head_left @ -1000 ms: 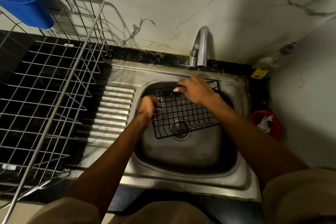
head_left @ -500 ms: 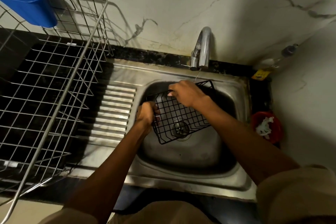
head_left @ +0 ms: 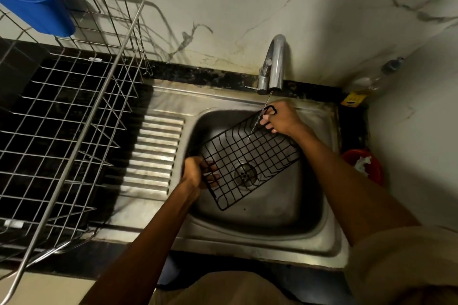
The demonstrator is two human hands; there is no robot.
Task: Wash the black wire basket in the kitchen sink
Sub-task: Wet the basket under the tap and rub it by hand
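Note:
The black wire basket (head_left: 250, 156) is held tilted over the bowl of the steel sink (head_left: 319, 238), above the drain. My left hand (head_left: 198, 173) grips its near left edge, fingers curled through the wires. At the far right corner my right hand (head_left: 278, 119) holds the basket's end, right under the spout. A thin stream of water runs from the chrome tap (head_left: 275, 64) onto the basket beside that hand.
A large steel dish rack (head_left: 81, 116) stands on the dark counter to the left, with a blue plastic holder (head_left: 37, 5) on its far rim. The ribbed drainboard (head_left: 153, 156) lies between rack and bowl. A red bowl (head_left: 364, 163) and a bottle (head_left: 379, 77) sit at the right.
My right hand slid from the middle of the basket's far edge to its right corner under the tap. The basket turned and tilted; my left hand dropped lower on the left edge.

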